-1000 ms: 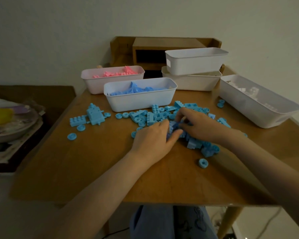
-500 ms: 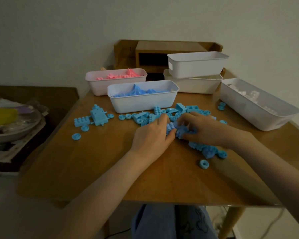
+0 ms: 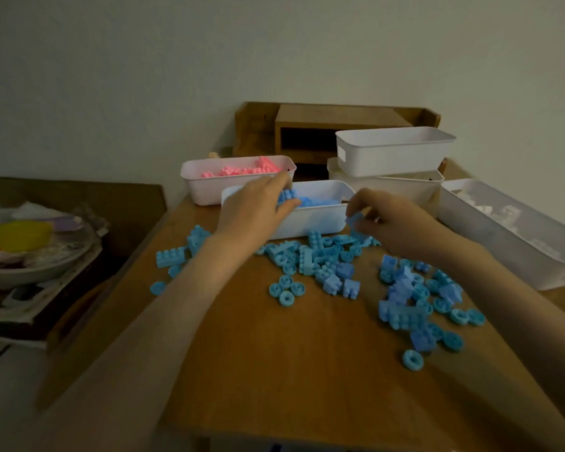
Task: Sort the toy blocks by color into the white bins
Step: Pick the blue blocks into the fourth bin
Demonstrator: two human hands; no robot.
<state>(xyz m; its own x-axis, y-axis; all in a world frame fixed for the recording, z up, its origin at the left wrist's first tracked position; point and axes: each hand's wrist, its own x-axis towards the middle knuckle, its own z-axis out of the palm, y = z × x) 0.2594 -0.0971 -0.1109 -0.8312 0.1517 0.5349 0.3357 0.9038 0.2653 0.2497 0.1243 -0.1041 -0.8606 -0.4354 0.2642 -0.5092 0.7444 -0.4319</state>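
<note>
The left hand (image 3: 258, 212) reaches over the front rim of the middle white bin (image 3: 317, 220). Its fingers and thumb are curled round a studded blue brick (image 3: 286, 195), held above the blue pieces already inside. The right hand (image 3: 397, 225) pinches a small blue block (image 3: 356, 220) just in front of that bin's right end. Below it, loose blue blocks (image 3: 323, 262) are scattered over the wooden surface (image 3: 274, 360) (bricks and round wheel-like pieces alike, one cluster near the bin and another further right). Just behind the middle bin stands a bin of pink blocks (image 3: 235, 189). A long bin with white pieces (image 3: 509, 243) lies along the right edge. Two more stacked white bins (image 3: 392, 154) sit at the back in front of a wooden organiser (image 3: 323, 122).
</note>
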